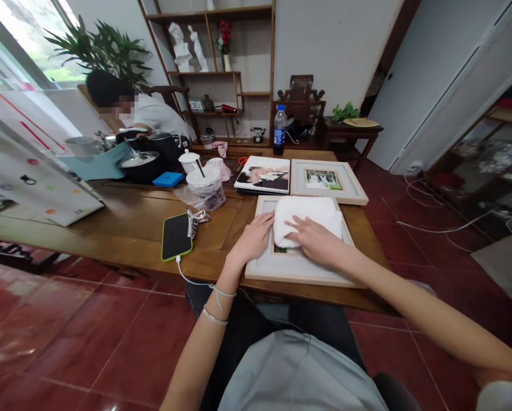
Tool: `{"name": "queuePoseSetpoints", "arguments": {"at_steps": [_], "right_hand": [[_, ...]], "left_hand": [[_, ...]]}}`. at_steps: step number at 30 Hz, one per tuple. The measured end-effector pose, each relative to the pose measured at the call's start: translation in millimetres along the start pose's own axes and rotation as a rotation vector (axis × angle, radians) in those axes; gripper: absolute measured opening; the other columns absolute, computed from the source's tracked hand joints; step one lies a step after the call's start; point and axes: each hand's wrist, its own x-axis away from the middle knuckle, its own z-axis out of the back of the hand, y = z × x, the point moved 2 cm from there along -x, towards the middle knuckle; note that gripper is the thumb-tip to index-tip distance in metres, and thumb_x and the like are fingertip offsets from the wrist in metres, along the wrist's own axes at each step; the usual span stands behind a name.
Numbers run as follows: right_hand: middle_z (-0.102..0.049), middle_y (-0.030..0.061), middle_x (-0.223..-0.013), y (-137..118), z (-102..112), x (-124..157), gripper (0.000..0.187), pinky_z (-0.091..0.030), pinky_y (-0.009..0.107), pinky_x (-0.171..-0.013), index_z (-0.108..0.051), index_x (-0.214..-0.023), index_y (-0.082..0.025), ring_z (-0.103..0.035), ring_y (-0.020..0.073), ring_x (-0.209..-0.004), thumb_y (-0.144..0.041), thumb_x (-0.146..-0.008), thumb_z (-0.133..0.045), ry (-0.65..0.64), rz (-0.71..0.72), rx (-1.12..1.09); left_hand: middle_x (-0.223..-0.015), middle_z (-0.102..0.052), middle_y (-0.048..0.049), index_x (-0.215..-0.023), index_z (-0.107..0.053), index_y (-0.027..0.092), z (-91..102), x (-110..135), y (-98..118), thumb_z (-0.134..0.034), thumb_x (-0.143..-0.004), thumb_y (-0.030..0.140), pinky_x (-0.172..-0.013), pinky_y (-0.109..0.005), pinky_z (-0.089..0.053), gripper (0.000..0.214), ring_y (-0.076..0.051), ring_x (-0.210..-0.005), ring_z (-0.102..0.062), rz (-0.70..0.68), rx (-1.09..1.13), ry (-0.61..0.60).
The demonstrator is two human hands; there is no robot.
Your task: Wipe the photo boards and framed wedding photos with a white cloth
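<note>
A white folded towel [309, 214] lies on a light-framed picture [296, 268] at the near edge of the wooden table [136, 225]. My right hand [318, 240] lies flat on the towel's near part, fingers stretched out. My left hand [253, 240] rests on the frame's left border, its fingertips touching the towel's left edge. Only a small corner of the photo shows under the towel.
A second framed picture [327, 181] and an unframed photo print [264, 174] lie behind. A phone in a green case [176, 236] with a cable, a clip [197, 220], plastic cups, a blue box, pots and a water bottle [279, 129] stand on the table. Another person sits at the far left.
</note>
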Motion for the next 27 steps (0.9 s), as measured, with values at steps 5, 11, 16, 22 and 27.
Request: {"name": "queuePoseSetpoints", "arguments": {"at_steps": [5,11,16,22,27], "right_hand": [[-0.05,0.0149,-0.134,-44.2,22.0,39.4,0.047,-0.038,0.047,-0.098,-0.062,-0.112,-0.015,-0.044,0.0304,-0.124,0.001,-0.071,-0.044,-0.066,0.104,-0.109],[-0.048,0.0127,-0.136,-58.3,29.1,54.1,0.049,-0.038,0.044,-0.101,-0.062,-0.111,-0.017,-0.043,0.0274,-0.125,0.002,-0.07,-0.043,-0.018,0.12,-0.176],[-0.048,0.0137,-0.136,-40.1,13.2,28.5,0.05,-0.037,0.047,-0.099,-0.06,-0.117,-0.017,-0.041,0.0293,-0.127,0.0,-0.072,-0.044,-0.038,0.013,-0.112],[-0.044,0.0151,-0.139,-7.9,-6.5,-8.8,0.049,-0.034,0.05,-0.099,-0.056,-0.122,-0.015,-0.035,0.0325,-0.13,0.0,-0.077,-0.042,-0.019,-0.146,0.059],[-0.047,0.0176,-0.136,-13.3,-5.0,-11.6,0.045,-0.036,0.052,-0.095,-0.057,-0.119,-0.013,-0.038,0.0348,-0.127,-0.001,-0.079,-0.041,-0.037,-0.126,0.105]], "left_hand": [[-0.142,-0.042,-0.0107,-0.134,-0.043,0.016,-2.5,-0.8,-2.2,-0.032,-0.091,0.015,-0.109,-0.043,-0.032,0.045,-0.021,-0.133,-0.035,0.006,-0.011,-0.001],[-0.142,-0.041,-0.0116,-0.134,-0.043,0.013,-2.3,-1.2,-1.4,-0.032,-0.092,0.019,-0.111,-0.04,-0.029,0.044,-0.02,-0.133,-0.035,0.0,-0.009,0.001],[-0.144,-0.039,-0.0109,-0.137,-0.039,0.017,-1.6,0.7,-2.2,-0.028,-0.094,0.022,-0.11,-0.043,-0.03,0.045,-0.021,-0.133,-0.034,0.018,0.051,0.002],[-0.145,-0.037,-0.0106,-0.138,-0.036,0.019,-1.6,1.5,-4.0,-0.029,-0.093,0.021,-0.11,-0.046,-0.03,0.046,-0.022,-0.133,-0.034,0.006,0.116,0.028],[-0.144,-0.038,-0.0114,-0.138,-0.036,0.018,-1.8,0.5,-3.4,-0.029,-0.092,0.019,-0.109,-0.045,-0.03,0.047,-0.022,-0.133,-0.034,-0.003,0.095,0.017]]}}
